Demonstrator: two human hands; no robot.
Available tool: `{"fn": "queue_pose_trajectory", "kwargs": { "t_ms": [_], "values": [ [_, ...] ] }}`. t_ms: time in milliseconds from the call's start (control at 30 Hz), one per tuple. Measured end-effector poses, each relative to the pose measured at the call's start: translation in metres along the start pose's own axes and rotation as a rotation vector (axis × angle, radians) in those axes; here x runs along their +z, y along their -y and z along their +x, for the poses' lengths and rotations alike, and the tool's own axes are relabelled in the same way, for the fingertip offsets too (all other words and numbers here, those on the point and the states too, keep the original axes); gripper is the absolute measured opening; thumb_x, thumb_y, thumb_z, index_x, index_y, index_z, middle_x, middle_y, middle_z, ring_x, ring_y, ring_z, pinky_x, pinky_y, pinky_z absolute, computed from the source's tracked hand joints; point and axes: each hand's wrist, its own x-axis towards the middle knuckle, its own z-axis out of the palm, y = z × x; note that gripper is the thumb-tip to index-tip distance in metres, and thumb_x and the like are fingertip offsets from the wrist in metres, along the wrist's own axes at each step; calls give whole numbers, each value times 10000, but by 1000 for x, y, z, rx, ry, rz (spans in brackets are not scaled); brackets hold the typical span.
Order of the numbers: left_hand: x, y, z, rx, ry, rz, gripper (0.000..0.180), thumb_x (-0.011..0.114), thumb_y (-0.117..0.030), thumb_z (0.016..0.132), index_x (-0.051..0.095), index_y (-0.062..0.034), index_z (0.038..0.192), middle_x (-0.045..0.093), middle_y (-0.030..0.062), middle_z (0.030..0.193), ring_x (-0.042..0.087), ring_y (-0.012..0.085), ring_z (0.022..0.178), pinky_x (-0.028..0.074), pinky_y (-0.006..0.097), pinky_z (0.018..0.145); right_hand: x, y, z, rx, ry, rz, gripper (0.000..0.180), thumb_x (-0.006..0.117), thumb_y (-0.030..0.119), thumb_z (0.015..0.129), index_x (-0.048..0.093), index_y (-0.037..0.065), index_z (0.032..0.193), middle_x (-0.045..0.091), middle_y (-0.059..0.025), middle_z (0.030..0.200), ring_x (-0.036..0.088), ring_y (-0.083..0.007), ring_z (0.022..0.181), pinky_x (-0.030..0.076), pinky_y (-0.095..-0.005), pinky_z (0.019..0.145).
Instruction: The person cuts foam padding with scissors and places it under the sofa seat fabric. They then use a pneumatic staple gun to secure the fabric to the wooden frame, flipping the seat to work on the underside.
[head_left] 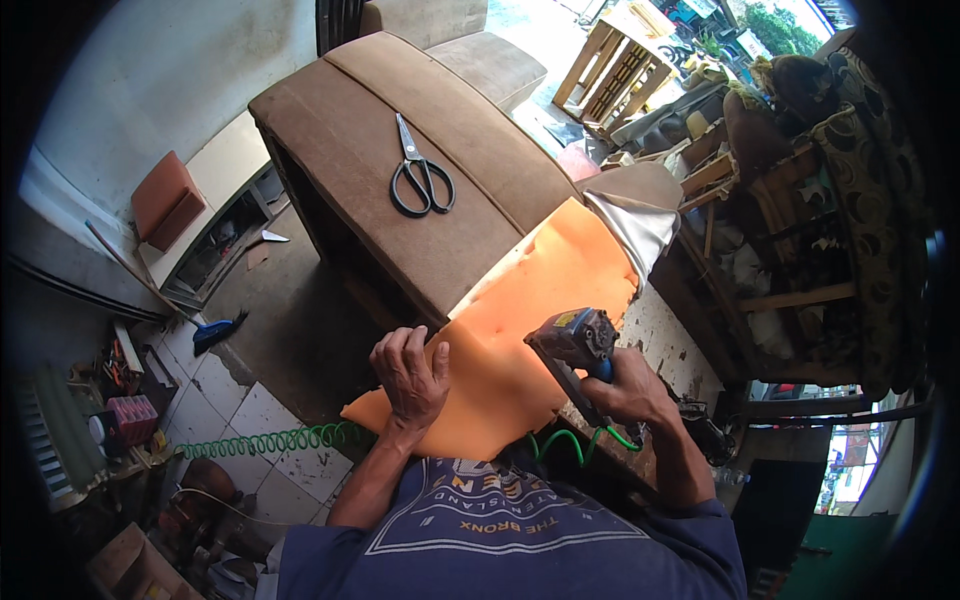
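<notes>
A person's left hand (412, 375) and right hand (632, 388) flank an orange foam sheet (515, 300) spread at the near end of a brown upholstered piece (440, 125).

From left, a blue broom (212, 332) lies by the tiles and a green coiled hose (285, 439) stretches toward the foam; the left hand, fingers bent and loosely parted, grasps nothing, its contact with the sheet unclear; black-handled scissors (443, 190) rest on the brown cover; a dark staple gun (578, 340) sits in the right hand's closed grip, over the foam; wooden framing (800, 297) is stacked at far right.
</notes>
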Motion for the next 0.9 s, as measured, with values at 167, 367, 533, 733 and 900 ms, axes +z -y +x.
{"fn": "queue_pose_trajectory", "kwargs": {
  "t_ms": [167,367,533,733,900],
  "values": [
    [-8,-49,-23,507,641,-261,577,615,-429,1023,492,-166,1522,438,99,1589,332,308,1534,130,656,1260,-12,-23,-33,145,-111,129,385,634,218,822,716,-6,1124,690,-134,763,638,-206,666,525,-390,688],
    [20,-28,-45,766,474,-119,458,521,-248,1039,555,-193,1492,513,34,1513,388,229,1507,126,618,1289,4,-51,-50,17,-71,50,329,693,219,792,713,-48,983,667,-237,720,663,-342,646,531,-446,681],
    [16,-19,-56,716,485,-214,487,604,-386,992,618,-192,1438,517,60,1481,449,215,1452,202,563,1291,17,-68,-51,141,115,-8,339,722,250,784,709,-70,896,675,-304,767,705,-432,733,550,-497,737],
    [-2,-48,-14,660,505,-300,459,646,-465,916,760,-129,1207,682,76,1228,609,232,1252,371,523,1106,11,-79,-49,14,31,93,362,700,252,771,694,-54,964,656,-240,694,642,-366,627,527,-462,690],
    [45,-74,54,390,643,-234,433,574,-389,999,709,-22,1186,683,155,1238,626,304,1216,357,563,1101,-37,-90,-23,46,-148,133,368,686,272,802,701,-52,975,673,-217,708,677,-320,661,526,-441,686]
  ]
}}
